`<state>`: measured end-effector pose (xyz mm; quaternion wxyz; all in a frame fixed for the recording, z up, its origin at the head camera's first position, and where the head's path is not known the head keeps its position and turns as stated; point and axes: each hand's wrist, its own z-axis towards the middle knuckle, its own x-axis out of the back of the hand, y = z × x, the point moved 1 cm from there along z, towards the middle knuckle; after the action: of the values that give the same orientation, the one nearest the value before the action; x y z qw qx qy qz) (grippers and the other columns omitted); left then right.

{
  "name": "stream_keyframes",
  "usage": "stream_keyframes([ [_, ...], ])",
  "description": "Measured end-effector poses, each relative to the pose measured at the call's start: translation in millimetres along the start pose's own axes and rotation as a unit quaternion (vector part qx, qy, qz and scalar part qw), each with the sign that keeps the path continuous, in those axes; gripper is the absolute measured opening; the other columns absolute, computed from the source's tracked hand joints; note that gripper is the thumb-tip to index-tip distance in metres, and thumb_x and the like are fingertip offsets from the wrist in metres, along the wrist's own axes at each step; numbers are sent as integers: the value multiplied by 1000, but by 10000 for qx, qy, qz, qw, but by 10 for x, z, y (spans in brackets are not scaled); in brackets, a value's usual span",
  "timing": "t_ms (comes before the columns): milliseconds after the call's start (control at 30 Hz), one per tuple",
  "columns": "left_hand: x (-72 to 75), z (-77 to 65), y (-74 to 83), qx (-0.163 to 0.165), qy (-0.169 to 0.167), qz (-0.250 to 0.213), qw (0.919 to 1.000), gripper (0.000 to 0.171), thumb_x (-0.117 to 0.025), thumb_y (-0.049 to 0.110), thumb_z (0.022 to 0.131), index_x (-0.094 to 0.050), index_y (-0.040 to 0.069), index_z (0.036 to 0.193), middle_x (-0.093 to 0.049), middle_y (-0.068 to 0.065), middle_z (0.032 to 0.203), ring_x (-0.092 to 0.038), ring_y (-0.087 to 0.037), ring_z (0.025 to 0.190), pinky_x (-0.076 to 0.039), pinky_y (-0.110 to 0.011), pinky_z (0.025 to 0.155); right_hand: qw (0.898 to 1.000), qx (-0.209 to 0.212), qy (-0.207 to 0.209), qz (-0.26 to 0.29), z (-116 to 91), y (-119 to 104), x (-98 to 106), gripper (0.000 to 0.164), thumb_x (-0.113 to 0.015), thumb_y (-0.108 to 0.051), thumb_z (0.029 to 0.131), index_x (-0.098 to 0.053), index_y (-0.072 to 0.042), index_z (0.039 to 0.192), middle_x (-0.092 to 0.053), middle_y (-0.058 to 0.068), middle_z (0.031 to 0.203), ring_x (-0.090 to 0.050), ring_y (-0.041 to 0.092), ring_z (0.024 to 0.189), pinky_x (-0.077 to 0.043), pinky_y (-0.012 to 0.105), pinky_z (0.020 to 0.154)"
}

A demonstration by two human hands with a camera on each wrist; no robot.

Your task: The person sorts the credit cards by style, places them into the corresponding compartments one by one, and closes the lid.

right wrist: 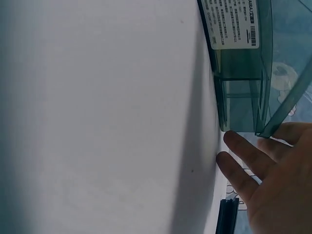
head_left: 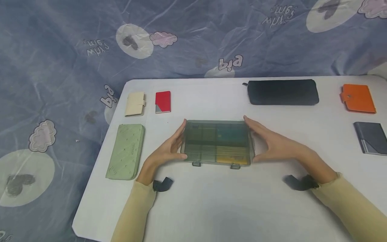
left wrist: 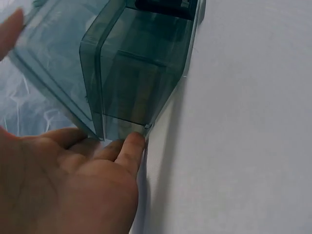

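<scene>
A translucent green plastic storage box [head_left: 216, 143] sits mid-table, with two latches at its near edge and yellow and dark flat contents inside. Its lid [left wrist: 53, 63] stands tilted up from the base in both wrist views. My left hand [head_left: 166, 151] holds the left end, thumb at the near corner and fingers at the far one. At the right end my right hand [head_left: 276, 143] spans the short side the same way, its fingertips [right wrist: 239, 141] right by the hinge-side corner. A printed label [right wrist: 234, 22] shows on the box.
Left of the box lie a green wallet [head_left: 125, 151], a cream card holder [head_left: 134, 104] and a red card case [head_left: 163, 102]. Behind and right are a black zip pouch [head_left: 282, 92], an orange wallet [head_left: 358, 98] and a dark card case [head_left: 372, 137]. Patterned cloth [head_left: 181, 37] borders the white table.
</scene>
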<state>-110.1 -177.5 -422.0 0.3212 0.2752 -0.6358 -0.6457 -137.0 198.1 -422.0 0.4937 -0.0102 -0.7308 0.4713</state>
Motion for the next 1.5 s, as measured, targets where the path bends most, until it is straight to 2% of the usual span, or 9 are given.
stream_keyframes([
  [67,-17,-14,0,55,-112,147,9998,110,-72,-2,76,9,9,149,14,-4,156,8,-22,144,-7,-44,114,9998,-2,6,-196,-25,-28,-22,128,-84,-53,57,-1,-26,150,0,-1,157,-6,18,144,-11,10,105],
  [200,-56,-19,16,108,-173,603,9980,106,-70,-8,76,5,9,149,14,-2,156,5,-16,144,-13,-42,114,9958,375,152,-823,-58,-54,-61,120,-81,-56,59,-12,-22,150,0,2,157,-4,22,144,-20,38,112],
  [300,-72,-26,-24,163,-106,1046,9943,100,-70,-4,78,-3,13,150,14,1,156,6,-12,144,-16,-40,113,9902,761,258,-1146,-75,-83,-89,109,-79,-53,64,-21,-18,149,-5,5,157,-2,28,144,-21,58,105],
  [500,-70,-52,-214,412,83,2152,9757,98,-72,13,81,-5,28,150,16,10,155,13,-8,142,-12,-44,114,9817,1241,108,-1438,-137,-177,-179,88,-75,-37,77,-27,-17,148,-9,10,156,3,38,142,-14,57,106],
  [733,-99,-55,-258,272,182,2528,9670,104,-72,5,76,-3,25,150,17,6,155,12,-12,143,-17,-49,112,9819,917,215,-1645,-115,-283,-296,88,-74,-31,78,-23,-19,149,-6,7,157,5,37,142,-18,60,104],
  [1100,-241,12,-195,359,641,3356,9391,115,-76,-6,66,-3,22,151,14,0,156,-14,-22,143,-34,-40,105,9686,648,690,-2297,-71,-383,-437,97,-78,-29,71,-21,-20,149,-7,9,157,3,38,142,-22,60,103],
  [1200,-261,18,-187,399,697,3355,9386,117,-79,-4,64,-4,22,151,13,1,156,-13,-22,143,-34,-40,105,9698,536,703,-2271,-73,-398,-448,99,-79,-29,71,-20,-21,149,-7,8,157,4,37,142,-23,60,103],
  [1367,-264,1,-193,411,643,3179,9450,120,-85,22,65,-2,23,151,14,2,156,4,-18,144,-27,-44,109,9745,450,728,-2072,-78,-407,-466,100,-80,-33,69,-20,-22,149,-6,6,157,4,36,142,-24,61,101],
  [1500,-260,-16,-193,430,631,2986,9513,117,-83,36,67,-2,24,151,14,4,156,7,-15,143,-24,-47,110,9740,480,836,-2052,-77,-401,-486,98,-76,-49,70,-22,-23,149,-8,5,157,3,36,143,-25,62,100],
])
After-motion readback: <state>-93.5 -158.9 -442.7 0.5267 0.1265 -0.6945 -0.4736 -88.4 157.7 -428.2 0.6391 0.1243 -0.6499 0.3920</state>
